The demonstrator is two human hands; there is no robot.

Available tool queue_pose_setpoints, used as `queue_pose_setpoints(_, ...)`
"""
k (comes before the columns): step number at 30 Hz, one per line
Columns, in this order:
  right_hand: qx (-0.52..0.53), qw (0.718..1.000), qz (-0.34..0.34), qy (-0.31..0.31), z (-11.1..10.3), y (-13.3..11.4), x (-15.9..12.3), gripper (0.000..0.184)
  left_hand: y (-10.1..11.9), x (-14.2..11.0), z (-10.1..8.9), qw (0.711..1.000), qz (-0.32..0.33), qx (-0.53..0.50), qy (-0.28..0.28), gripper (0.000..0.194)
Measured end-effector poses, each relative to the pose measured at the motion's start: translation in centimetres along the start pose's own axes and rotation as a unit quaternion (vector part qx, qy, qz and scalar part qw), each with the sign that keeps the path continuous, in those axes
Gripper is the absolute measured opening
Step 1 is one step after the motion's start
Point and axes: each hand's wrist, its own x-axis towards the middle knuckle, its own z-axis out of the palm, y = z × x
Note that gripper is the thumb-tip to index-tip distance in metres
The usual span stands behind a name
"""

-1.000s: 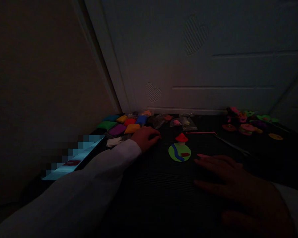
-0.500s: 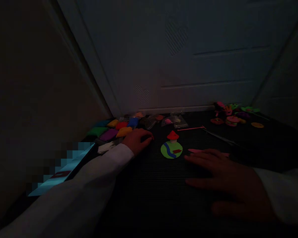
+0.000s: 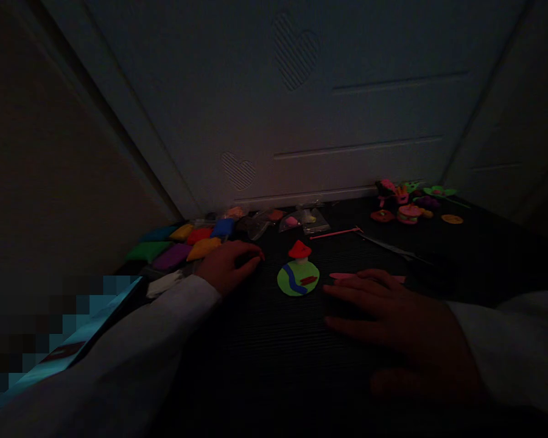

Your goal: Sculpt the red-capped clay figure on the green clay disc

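Note:
A small clay model stands between my hands: a round green base (image 3: 281, 281) with a blue winding strip and a dark red piece, and a red-capped mushroom house (image 3: 299, 250) at its back edge. To its left, my left hand (image 3: 228, 266) rests on the table beside the clay packets, fingers loosely curved, thumb apart, nothing visible in it. My right hand (image 3: 404, 328) lies spread over the table to the right of the model. Its fingers partly cover a flat pink tool (image 3: 342, 276); I see no grip on it.
Coloured clay packets (image 3: 148, 251) lie at the left, with clear bags (image 3: 317, 221) behind. A thin pink stick (image 3: 335, 233) and scissors (image 3: 388, 246) lie beyond my right hand. Several finished clay figures (image 3: 408, 213) sit at the back right. A pale panelled door (image 3: 369, 115) closes off the back. The light is dim.
The whole view has shifted, so the table, model and hands appear further left. Both hands stay in nearly the same places relative to the model.

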Motion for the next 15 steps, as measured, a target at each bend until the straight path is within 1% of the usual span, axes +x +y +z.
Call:
queue_pose_setpoints(3, 0.002, 1.0, -0.009, -0.012, -0.14, -0.1, 0.01, 0.056, -0.17, 0.0, 0.03, 1.0, 0.002, -0.004, 0.001, 0.03)
queue_pose_setpoints(8, -0.016, 0.999, 0.029, -0.022, -0.17, -0.11, 0.08, 0.063, -0.31, -0.02, 0.11, 1.0, -0.006, -0.011, -0.002, 0.032)
queue_pose_setpoints(12, -0.009, 0.999, 0.008, -0.031, -0.15, -0.06, -0.02, 0.057, -0.29, -0.02, 0.15, 1.0, -0.008, -0.013, -0.008, 0.031)
queue_pose_setpoints(15, -0.009, 0.999, 0.02, -0.026, -0.05, -0.1, -0.13, 0.056, -0.2, 0.0, 0.21, 1.0, -0.004, -0.014, -0.008, 0.03)
